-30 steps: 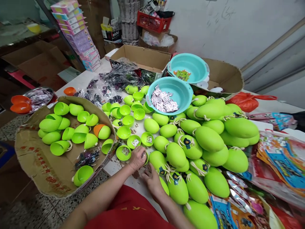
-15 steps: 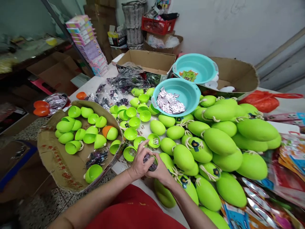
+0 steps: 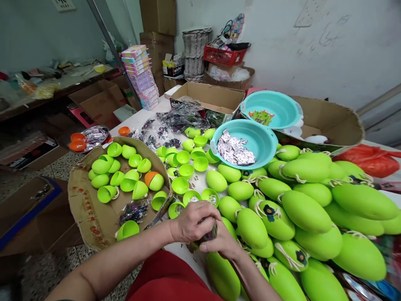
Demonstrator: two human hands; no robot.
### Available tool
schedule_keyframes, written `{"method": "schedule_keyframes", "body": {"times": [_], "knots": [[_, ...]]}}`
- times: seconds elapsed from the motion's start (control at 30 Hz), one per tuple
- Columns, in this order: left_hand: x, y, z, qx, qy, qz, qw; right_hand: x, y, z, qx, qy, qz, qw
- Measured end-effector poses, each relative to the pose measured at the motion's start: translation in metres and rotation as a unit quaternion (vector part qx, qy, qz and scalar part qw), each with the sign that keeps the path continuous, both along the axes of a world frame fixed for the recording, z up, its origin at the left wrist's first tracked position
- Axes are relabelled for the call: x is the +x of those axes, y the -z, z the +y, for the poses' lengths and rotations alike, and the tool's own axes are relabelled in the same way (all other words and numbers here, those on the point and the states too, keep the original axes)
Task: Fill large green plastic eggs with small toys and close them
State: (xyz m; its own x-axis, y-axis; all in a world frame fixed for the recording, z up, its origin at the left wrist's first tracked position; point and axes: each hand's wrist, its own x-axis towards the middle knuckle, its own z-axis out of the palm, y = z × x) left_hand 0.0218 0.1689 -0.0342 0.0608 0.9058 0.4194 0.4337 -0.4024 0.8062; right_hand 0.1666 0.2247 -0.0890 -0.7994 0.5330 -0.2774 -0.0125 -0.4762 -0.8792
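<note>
My left hand [image 3: 191,221] and my right hand [image 3: 223,242] are closed together around a small dark packet and a green egg half [image 3: 209,236], low in the middle of the view. Just beyond them lie open green egg halves [image 3: 187,196], some with a small silver packet inside. Closed green plastic eggs [image 3: 305,211] with cord loops are heaped to the right of my hands. A teal basin [image 3: 260,144] behind them holds silver packets [image 3: 234,151].
A cardboard tray [image 3: 90,213] on the left holds more green halves and one orange one. A second teal basin [image 3: 275,109], open cardboard boxes [image 3: 213,97], dark packets [image 3: 181,117] and a red bag [image 3: 372,161] lie further back. A metal bowl [image 3: 94,136] stands far left.
Both hands lifted off the table and came together around a green half and a dark packet. The camera tilted up and shifted, so the table contents slid right and down.
</note>
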Motion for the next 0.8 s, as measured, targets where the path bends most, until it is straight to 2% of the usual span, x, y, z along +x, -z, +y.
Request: {"method": "schedule_keyframes", "body": {"times": [0.1, 0.17, 0.3, 0.37, 0.4, 0.5, 0.53, 0.6, 0.67, 0.73, 0.8], "knots": [[-0.007, -0.005, 0.002, -0.029, 0.074, 0.053, 0.995, 0.001, -0.001, 0.001, 0.067, -0.043, -0.027, 0.996], [-0.007, -0.006, 0.008, -0.033, 0.086, 0.069, 0.993, 0.000, -0.004, 0.005, 0.094, -0.053, -0.056, 0.993], [-0.005, 0.001, 0.037, -0.021, 0.096, 0.057, 0.994, 0.000, -0.002, 0.027, 0.132, 0.024, -0.099, 0.986], [-0.013, 0.013, 0.060, -0.051, 0.082, 0.053, 0.994, 0.006, 0.006, 0.041, 0.128, 0.063, -0.104, 0.984], [-0.019, 0.021, 0.074, -0.084, 0.049, 0.064, 0.993, 0.011, 0.011, 0.047, 0.120, 0.086, -0.106, 0.983], [-0.044, 0.057, 0.116, -0.204, -0.110, 0.130, 0.964, 0.028, 0.026, 0.060, 0.079, 0.156, -0.115, 0.978], [-0.052, 0.071, 0.129, -0.233, -0.142, 0.147, 0.951, 0.033, 0.030, 0.062, 0.061, 0.175, -0.117, 0.976], [-0.064, 0.096, 0.151, -0.265, -0.163, 0.156, 0.937, 0.039, 0.035, 0.062, 0.031, 0.198, -0.121, 0.972], [-0.072, 0.113, 0.165, -0.278, -0.166, 0.136, 0.936, 0.041, 0.036, 0.061, 0.019, 0.205, -0.121, 0.971], [-0.079, 0.120, 0.172, -0.286, -0.173, 0.105, 0.937, 0.043, 0.037, 0.060, 0.022, 0.200, -0.120, 0.972], [-0.089, 0.115, 0.172, -0.289, -0.184, 0.059, 0.938, 0.046, 0.036, 0.062, 0.024, 0.191, -0.115, 0.975]]}}
